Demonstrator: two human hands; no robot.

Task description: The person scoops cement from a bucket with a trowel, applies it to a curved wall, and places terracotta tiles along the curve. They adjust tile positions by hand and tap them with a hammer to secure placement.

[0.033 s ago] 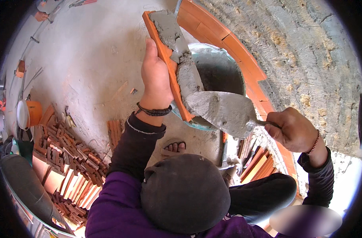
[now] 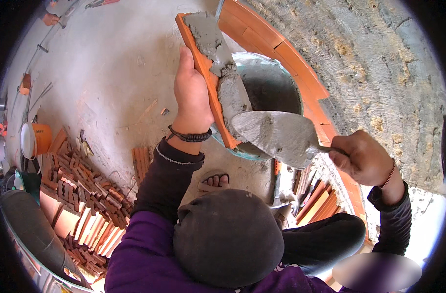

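My left hand (image 2: 193,97) grips a long orange brick tile (image 2: 196,53) from its left side, thumb along the edge. Grey wet mortar (image 2: 211,39) covers most of the tile's upturned face, with a lumpy gap near the middle. My right hand (image 2: 362,158) is closed round the handle of a trowel (image 2: 281,139). The trowel's mortar-smeared blade points left, its tip at the tile's near end. Under both lies a round bucket (image 2: 272,83) with grey mortar inside, partly hidden by the tile and blade.
Orange tiles (image 2: 301,73) line the lower part of a rough grey wall (image 2: 360,63) at right. Stacked tiles (image 2: 96,195) stand at lower left, near an orange bucket (image 2: 40,139). More tiles (image 2: 320,202) and tools lie by my knee. Concrete floor (image 2: 120,58) spreads to the left.
The trowel and my right hand have shifted slightly up and to the right. My left hand and the tile look unmoved.
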